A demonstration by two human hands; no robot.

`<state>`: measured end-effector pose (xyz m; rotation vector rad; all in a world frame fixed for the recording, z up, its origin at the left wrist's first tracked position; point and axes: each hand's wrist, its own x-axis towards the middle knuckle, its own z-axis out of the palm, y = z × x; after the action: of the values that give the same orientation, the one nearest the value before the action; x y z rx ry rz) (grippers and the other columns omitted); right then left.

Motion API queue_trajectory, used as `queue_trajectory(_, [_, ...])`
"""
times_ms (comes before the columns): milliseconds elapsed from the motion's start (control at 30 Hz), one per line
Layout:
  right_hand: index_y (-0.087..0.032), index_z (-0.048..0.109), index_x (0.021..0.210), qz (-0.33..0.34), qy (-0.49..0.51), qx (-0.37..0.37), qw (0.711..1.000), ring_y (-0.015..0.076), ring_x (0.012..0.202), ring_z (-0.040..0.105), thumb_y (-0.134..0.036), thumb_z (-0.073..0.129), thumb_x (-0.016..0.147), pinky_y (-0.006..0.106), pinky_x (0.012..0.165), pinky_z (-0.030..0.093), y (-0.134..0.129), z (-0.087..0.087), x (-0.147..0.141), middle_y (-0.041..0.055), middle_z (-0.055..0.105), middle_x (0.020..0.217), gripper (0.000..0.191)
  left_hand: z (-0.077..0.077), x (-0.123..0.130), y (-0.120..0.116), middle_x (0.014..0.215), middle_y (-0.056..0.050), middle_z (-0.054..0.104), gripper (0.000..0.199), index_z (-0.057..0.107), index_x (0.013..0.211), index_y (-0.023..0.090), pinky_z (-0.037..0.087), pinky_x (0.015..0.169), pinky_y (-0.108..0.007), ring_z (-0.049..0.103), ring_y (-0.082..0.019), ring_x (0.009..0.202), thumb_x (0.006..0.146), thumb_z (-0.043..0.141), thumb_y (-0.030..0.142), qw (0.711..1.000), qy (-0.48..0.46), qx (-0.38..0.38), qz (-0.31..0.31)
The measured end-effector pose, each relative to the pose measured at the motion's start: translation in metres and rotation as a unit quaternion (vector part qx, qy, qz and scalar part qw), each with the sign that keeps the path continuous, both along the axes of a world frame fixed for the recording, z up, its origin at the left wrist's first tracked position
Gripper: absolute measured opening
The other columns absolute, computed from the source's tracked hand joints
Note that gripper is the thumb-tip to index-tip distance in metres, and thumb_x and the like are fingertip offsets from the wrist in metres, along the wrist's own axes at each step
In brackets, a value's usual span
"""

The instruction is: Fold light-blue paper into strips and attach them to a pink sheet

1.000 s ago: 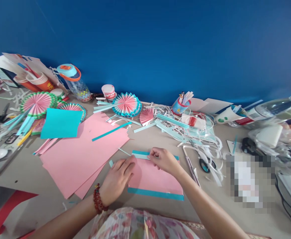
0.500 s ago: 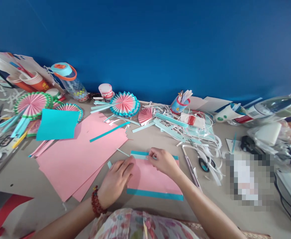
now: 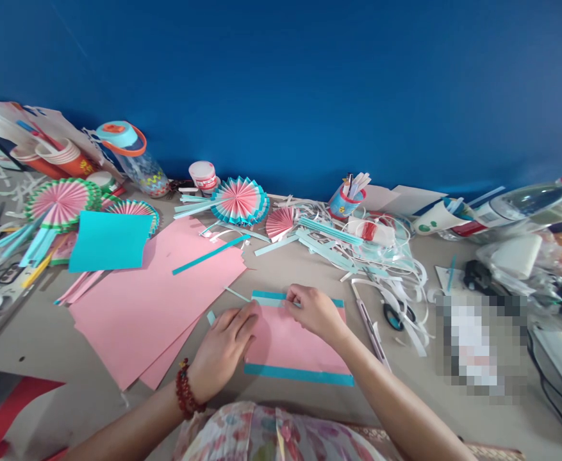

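Note:
A pink sheet of paper point(image 3: 290, 342) lies in front of me, with a teal strip point(image 3: 304, 374) along its near edge and another teal strip point(image 3: 267, 295) along its far edge. Just inside the far teal edge runs a pale strip point(image 3: 272, 301), partly covered by my fingers. My left hand point(image 3: 225, 342) rests with fingers laid out over the sheet's left edge. At the far edge, the fingers of my right hand point(image 3: 312, 310) are pinched together over the pale strip; what is between them is hidden. A thin pale strip point(image 3: 237, 294) sticks out beyond my left fingertips.
Larger pink sheets point(image 3: 156, 307) lie to the left under a teal sheet point(image 3: 110, 241). Pleated paper fans point(image 3: 239, 202) and paper scraps point(image 3: 329, 250) line the back. To the right are a utility knife point(image 3: 371, 330), scissors point(image 3: 395, 315) and a plastic bottle point(image 3: 525, 205).

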<state>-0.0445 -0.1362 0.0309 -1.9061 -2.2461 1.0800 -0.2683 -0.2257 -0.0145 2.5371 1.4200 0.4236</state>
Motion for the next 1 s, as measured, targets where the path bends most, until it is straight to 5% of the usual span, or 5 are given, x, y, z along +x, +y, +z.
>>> queue_trajectory(267, [-0.022, 0.058, 0.077, -0.001, -0.001, -0.013, 1.0, 0.0104, 0.05, 0.054, -0.02, 0.052, 0.082, 0.021, 0.052, 0.026, 0.0, 0.002, -0.002, -0.0043, 0.062, 0.058, 0.008, 0.018, 0.004, 0.005, 0.139, -0.011, 0.052, 0.032, 0.055, 0.126, 0.016, 0.049, 0.094, -0.044, 0.054, -0.026, 0.112, 0.095, 0.047, 0.017, 1.0, -0.011, -0.02, -0.003])
queue_trajectory(400, [-0.022, 0.059, 0.079, 0.007, 0.003, -0.008, 1.0, 0.0103, 0.05, 0.055, -0.021, 0.051, 0.084, 0.021, 0.052, 0.026, 0.0, 0.004, -0.002, -0.0052, 0.061, 0.056, 0.01, 0.029, 0.018, 0.015, 0.147, -0.01, 0.046, 0.043, 0.048, 0.136, 0.016, 0.043, 0.105, -0.044, 0.048, -0.027, 0.127, 0.095, 0.051, 0.026, 0.997, 0.002, -0.019, -0.071])
queue_trajectory(767, [-0.022, 0.062, 0.082, 0.015, -0.066, 0.069, 0.995, 0.0133, 0.058, 0.056, -0.024, 0.052, 0.088, 0.022, 0.053, 0.024, -0.009, 0.004, -0.007, -0.0016, 0.062, 0.06, 0.012, -0.003, 0.024, 0.019, 0.158, -0.013, 0.027, 0.067, 0.034, 0.148, 0.009, 0.023, 0.12, -0.041, 0.025, -0.026, 0.146, 0.097, 0.043, 0.051, 0.988, 0.08, 0.023, -0.133])
queue_trajectory(1000, [-0.022, 0.058, 0.088, -0.002, 0.047, 0.045, 0.998, 0.013, 0.057, 0.06, -0.022, 0.054, 0.086, 0.02, 0.057, 0.032, -0.011, 0.004, 0.005, -0.0042, 0.063, 0.061, 0.005, -0.002, 0.026, 0.018, 0.159, -0.012, 0.024, 0.068, 0.028, 0.151, 0.01, 0.023, 0.119, -0.041, 0.021, -0.026, 0.147, 0.097, 0.047, 0.047, 0.988, 0.091, 0.025, -0.12])
